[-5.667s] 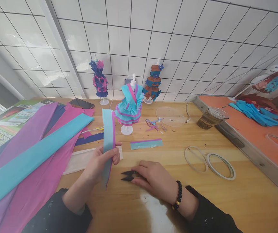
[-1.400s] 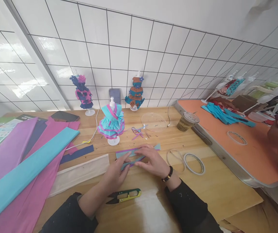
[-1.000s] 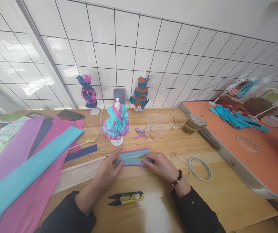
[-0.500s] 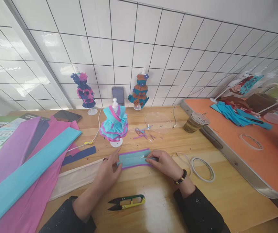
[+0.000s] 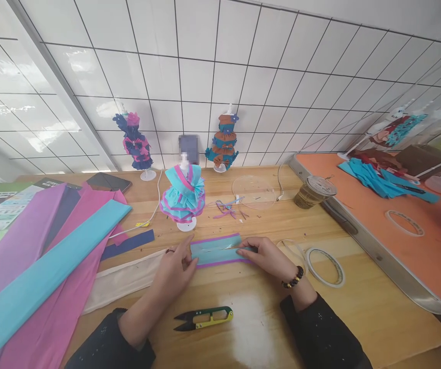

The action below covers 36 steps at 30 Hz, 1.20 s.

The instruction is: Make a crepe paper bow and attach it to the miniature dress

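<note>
Green-and-yellow snips lie lower centre, a dress (so ruffly) mid-frame; between them, smooth purple-edged turquoise strips, left hand spread loosely at their left end, right hand pinching the lower one's right.

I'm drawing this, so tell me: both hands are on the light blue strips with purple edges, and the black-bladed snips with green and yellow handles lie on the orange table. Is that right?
Not quite: the head view shows the snips lying on the light brown wooden table. The left hand and right hand are indeed on the strips.
</note>
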Each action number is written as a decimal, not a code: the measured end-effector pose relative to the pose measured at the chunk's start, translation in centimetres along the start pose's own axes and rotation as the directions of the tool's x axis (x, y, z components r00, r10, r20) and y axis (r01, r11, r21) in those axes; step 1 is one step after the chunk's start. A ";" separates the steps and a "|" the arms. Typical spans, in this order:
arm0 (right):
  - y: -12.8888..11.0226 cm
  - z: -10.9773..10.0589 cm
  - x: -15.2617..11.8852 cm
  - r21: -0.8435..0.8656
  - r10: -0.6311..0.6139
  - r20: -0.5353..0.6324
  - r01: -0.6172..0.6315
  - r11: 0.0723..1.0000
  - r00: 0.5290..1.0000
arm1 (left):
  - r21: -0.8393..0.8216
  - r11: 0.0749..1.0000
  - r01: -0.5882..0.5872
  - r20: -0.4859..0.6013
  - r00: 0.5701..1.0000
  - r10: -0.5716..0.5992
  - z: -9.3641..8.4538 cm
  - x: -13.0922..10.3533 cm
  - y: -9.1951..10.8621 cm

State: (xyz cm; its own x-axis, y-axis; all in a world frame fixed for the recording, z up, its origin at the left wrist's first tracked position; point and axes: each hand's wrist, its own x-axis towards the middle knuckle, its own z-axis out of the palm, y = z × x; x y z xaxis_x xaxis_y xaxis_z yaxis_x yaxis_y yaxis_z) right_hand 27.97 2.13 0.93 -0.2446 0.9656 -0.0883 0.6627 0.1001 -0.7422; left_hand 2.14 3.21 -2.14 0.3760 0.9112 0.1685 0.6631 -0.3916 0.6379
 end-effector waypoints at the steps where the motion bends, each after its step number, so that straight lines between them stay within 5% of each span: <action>1: 0.0 0.0 0.0 -0.005 -0.002 -0.002 0.002 1.000 1.000 | 0.002 1.000 -0.003 0.000 1.000 0.003 0.0 0.0 0.0; 36: 1.6 -0.4 0.1 -0.070 0.110 -0.178 -0.124 0.990 0.978 | 0.021 0.998 0.063 0.028 0.998 -0.063 -0.1 0.2 0.2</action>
State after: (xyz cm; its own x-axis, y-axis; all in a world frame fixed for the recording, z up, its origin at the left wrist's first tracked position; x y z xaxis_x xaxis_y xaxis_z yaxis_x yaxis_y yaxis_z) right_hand 29.29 2.52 0.01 -0.0407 0.9979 -0.0500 0.7359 -0.0039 -0.6771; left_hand 2.29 3.32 -1.86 0.3513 0.9301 0.1068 0.6988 -0.3364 0.6312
